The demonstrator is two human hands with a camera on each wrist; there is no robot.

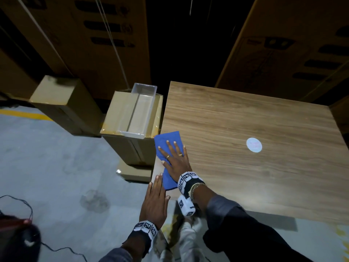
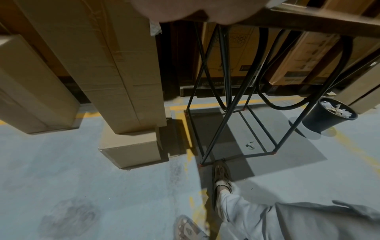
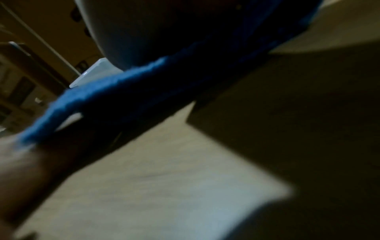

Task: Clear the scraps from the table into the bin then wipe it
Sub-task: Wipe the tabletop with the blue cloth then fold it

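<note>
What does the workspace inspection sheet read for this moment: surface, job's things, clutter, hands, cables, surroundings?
Surface: wooden table, no scraps seen on top; a round white sticker on it.
Job's things: blue cloth flat at the table's left edge; black bin on the floor, holding paper scraps.
Clutter: one small scrap on the floor under the table.
Hands: right hand presses flat on the cloth; left hand open, fingers straight, at the table's corner.
Cables: black cable on the floor at left.
Surroundings: stacked cardboard boxes, a clear plastic tray on one; concrete floor.
</note>
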